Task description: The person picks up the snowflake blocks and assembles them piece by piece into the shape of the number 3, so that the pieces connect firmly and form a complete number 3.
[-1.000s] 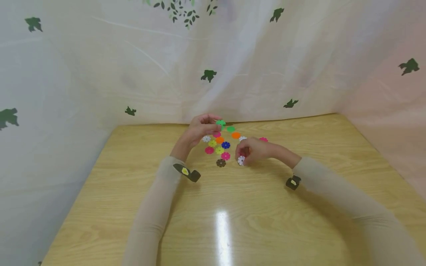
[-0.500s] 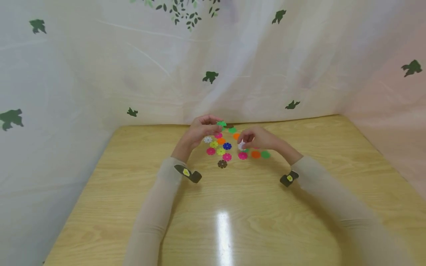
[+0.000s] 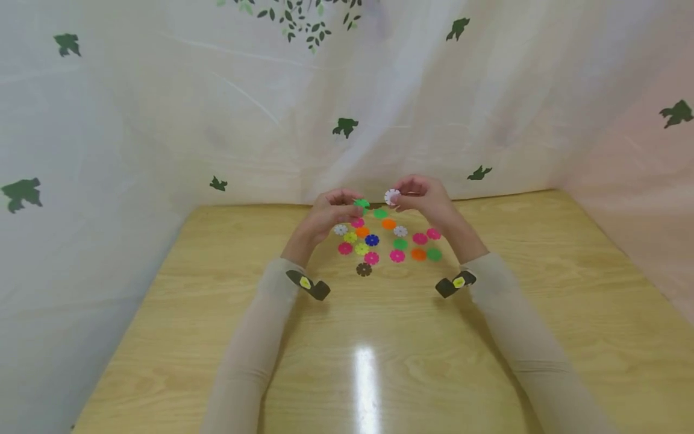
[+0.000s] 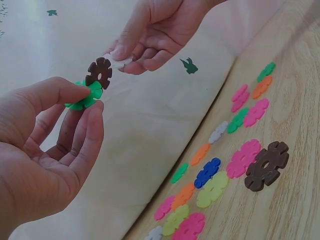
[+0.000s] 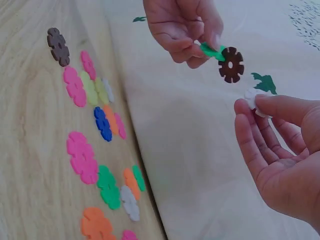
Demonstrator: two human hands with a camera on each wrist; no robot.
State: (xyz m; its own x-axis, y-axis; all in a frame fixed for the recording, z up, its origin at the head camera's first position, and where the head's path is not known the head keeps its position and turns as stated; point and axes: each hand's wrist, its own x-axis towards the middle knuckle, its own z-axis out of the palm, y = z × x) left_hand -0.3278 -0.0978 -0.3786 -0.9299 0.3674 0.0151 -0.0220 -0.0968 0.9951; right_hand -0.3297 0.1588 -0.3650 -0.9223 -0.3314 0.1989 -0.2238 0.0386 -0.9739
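Between thumb and fingers, my left hand (image 3: 328,216) pinches a green snowflake disc (image 4: 86,96). A brown snowflake disc (image 4: 99,73) is joined to it, standing edgewise in its slot; the right wrist view shows this brown disc (image 5: 231,65) facing the other hand. My right hand (image 3: 425,196) pinches a white snowflake disc (image 3: 392,197) by its edge. Both hands are raised over the far part of the table. In the right wrist view the white disc (image 5: 256,102) is close to the brown one, with a small gap between them.
Several loose discs lie flat on the wooden table (image 3: 303,361) below the hands, among them a blue one (image 3: 372,240), a brown one (image 3: 364,269) and an orange one (image 3: 419,254). A cloth backdrop (image 3: 260,138) hangs just behind the table's far edge.
My right hand has lifted the white disc from the table, up and away from me, to the level of the left hand. The left hand has kept its hold and barely moved.
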